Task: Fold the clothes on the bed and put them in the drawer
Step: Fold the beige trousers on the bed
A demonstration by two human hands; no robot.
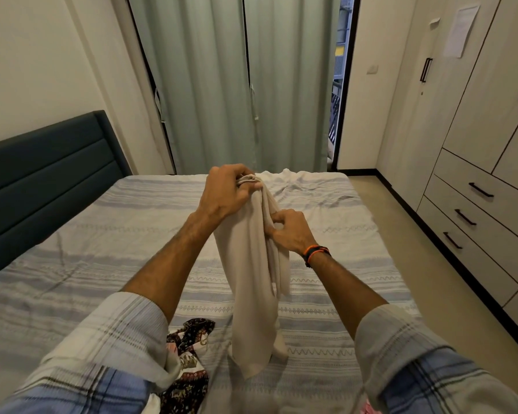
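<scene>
A dark patterned garment (189, 369) lies nearest on the bed (72, 264). Above it, my right hand (290, 231) pinches the hanging beige cloth (251, 279) mid-length; my left hand (225, 189) grips its bunched top. Closed drawers (473, 216) stand at right.

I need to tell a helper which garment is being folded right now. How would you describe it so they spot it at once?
Look above the striped bed, in mid-air. The beige garment hangs from the left hand, with the right hand pinching its edge. It is plain and pale, unlike the dark patterned cloth lying below.
</scene>
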